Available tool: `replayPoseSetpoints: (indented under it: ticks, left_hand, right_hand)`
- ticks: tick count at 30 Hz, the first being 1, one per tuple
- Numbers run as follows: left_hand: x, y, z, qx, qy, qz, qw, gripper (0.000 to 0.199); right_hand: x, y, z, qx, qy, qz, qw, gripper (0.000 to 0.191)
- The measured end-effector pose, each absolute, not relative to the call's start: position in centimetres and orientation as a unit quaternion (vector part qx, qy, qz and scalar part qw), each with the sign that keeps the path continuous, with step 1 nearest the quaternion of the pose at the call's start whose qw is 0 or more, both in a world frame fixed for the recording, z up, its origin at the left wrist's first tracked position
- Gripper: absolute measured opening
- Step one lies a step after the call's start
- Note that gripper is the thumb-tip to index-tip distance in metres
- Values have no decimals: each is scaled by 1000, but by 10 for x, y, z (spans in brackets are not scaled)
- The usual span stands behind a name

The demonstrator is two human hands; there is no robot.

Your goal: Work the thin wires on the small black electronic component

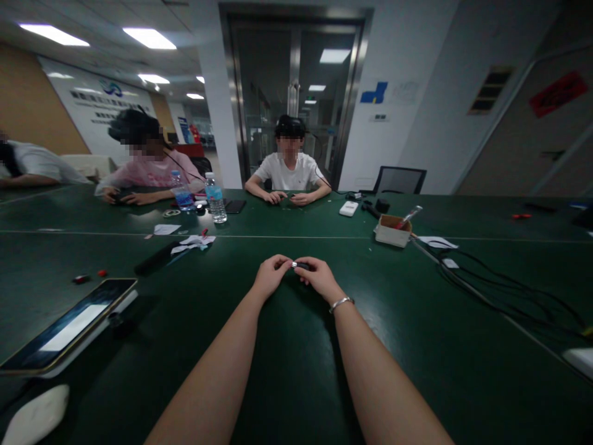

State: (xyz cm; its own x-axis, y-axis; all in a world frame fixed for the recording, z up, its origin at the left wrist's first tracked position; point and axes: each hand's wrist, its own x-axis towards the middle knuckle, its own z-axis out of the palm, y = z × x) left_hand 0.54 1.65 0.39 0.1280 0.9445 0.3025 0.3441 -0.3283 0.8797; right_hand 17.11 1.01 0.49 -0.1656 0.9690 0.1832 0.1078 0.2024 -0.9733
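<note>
As both bare hands meet over the green table (296,383), a small dark stick with a silver end (301,266) lies between them, left of the box (391,237) and a little nearer than it. The right hand (322,278) is nearly closed, thumb and fingers pinching the dark body; the left hand (272,276) is curled too, its thumb and fingertip meeting on the silver end. Whether the stick touches the table I cannot tell. A bracelet (341,303) circles the right wrist.

Out of the box leans a clear tube (411,216). Just right of the box lies a paper (440,242), with black cables (503,284) farther right. Beyond the box, to its left, is a white block (349,208); well left stand a bottle (215,201) and a second bottle (183,196). Nearer than the box and far to its left, a screen (74,324) rests tilted. Across the table, left of the box, sits a person in white (290,172); farther left, one in pink (160,171).
</note>
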Motion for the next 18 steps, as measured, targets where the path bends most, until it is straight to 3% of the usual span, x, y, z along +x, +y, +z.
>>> replayPoseSetpoints:
  ticks: [12,18]
  left_hand:
    - [6,14,5,684,549,397,269,49]
    - [9,11,8,678,555,397,274,52]
  right_hand:
    - [171,9,4,-433,-642,443,451,32]
    - [170,11,1,-435,-645,441,447,29]
